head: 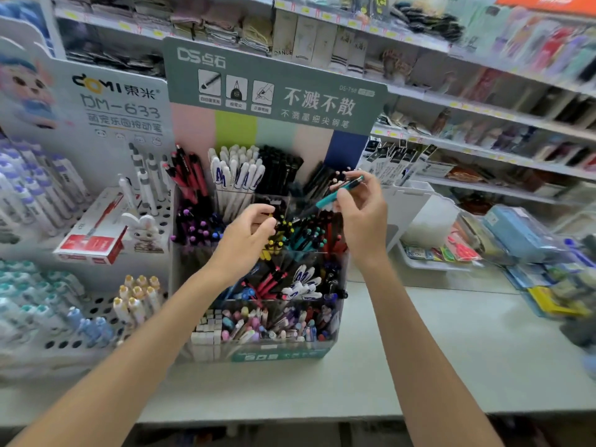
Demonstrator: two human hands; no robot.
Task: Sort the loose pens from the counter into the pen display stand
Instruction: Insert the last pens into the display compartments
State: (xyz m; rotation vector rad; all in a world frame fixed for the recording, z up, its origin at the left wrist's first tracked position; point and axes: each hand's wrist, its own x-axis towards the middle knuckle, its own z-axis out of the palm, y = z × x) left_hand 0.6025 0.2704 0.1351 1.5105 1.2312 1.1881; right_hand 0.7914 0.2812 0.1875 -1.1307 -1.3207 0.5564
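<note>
I am looking down on a pale grey-green counter (pixel 451 350) in a stationery shop, with the pen display stand (pixel 280 354) at the middle of it. Left of the stand is a white perforated rack (pixel 96 304) of pens, with a red-and-white box (pixel 93 233) lying on it and a small rabbit figure (pixel 145 232) just beside the stand's left wall. Right of the stand are a white bin (pixel 416 214) and blurred packets. Behind the stand and out to its right run shelves (pixel 483 124) of packaged goods.

Both bare forearms reach up from the lower edge to the stand. The left hand (pixel 245 233) hangs over the stand's second row, palm down. Its fingers are loosely curled, thumb apart from the forefinger, and I see nothing between them. Whether the tips touch the pens below I cannot tell. The right hand (pixel 361 214) is raised over the stand's right side, thumb and fingertips pinching a teal pen (pixel 335 193). The pen slants above the second row, dark end down toward the stand's middle, and is not in any compartment.

By count: two hands, one pen held, one box, one rabbit figure. The stand steps down in four rows, all crowded with pens, too many to number.
</note>
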